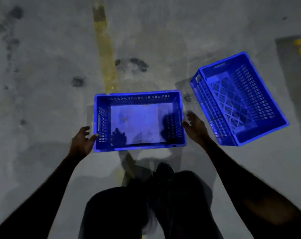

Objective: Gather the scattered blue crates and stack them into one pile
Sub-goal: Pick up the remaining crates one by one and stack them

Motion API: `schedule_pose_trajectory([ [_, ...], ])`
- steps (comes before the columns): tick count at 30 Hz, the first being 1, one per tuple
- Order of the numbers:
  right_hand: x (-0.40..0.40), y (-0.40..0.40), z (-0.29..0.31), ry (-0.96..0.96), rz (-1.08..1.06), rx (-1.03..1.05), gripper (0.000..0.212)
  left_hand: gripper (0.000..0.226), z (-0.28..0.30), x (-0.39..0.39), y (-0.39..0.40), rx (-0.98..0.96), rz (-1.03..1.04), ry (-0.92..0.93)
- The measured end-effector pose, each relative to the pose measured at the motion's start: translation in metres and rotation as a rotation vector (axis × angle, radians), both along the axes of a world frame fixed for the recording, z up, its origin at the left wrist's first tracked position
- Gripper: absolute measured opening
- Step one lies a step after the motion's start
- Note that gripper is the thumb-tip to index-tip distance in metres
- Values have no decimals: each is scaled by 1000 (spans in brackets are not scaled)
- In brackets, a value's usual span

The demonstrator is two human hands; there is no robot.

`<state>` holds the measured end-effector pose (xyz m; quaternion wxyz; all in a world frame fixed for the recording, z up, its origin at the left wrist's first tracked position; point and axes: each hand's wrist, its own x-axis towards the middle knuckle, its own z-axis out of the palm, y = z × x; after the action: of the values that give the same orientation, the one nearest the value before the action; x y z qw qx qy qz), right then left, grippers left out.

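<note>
The left hand (82, 144) sits at the left short end of the near crate (139, 120), thumb touching the rim near its front corner, fingers loosely spread and not wrapped round anything. The right hand (196, 128) is at the opposite short end, fingers relaxed and just beside the wall; whether they actually touch it is hard to tell through the blur. Neither hand has a grasp yet, so both read as released.

The near crate lies directly ahead of the person on the concrete floor (42, 83), upright with its open side up, its long axis running left to right across the body. That puts one short end at each hand, which suits a two-handed lift by the ends.

The second crate (239, 100) stands off to the right and slightly farther away, apart from the first, and seems tipped, its slatted base turned partly toward the camera. Its long axis runs diagonally, away and to the left. The right hand is plainly the nearer one to it.

A faded yellow line (105, 49) runs away across the floor behind the near crate.

My judgement: the next move is to close on the near crate's ends and carry it right.
</note>
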<state>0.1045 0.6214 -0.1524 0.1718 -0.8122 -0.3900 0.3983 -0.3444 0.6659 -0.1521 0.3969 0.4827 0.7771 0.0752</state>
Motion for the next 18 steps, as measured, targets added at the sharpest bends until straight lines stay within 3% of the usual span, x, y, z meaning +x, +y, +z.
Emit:
schedule_pose_trajectory([
  [6, 25, 7, -130, -13, -16, -159, 63, 57, -124, -20, 6, -58, 34, 31],
  [11, 29, 1, -184, 58, 15, -160, 50, 54, -157, -29, 2, -38, 41, -47],
  [15, 33, -5, -161, 103, -36, -87, 54, 52, -129, -40, -4, -9, 73, -123],
  [18, 34, -9, -99, 99, -99, -41, 61, 56, -83, -45, -12, 8, 83, -167],
])
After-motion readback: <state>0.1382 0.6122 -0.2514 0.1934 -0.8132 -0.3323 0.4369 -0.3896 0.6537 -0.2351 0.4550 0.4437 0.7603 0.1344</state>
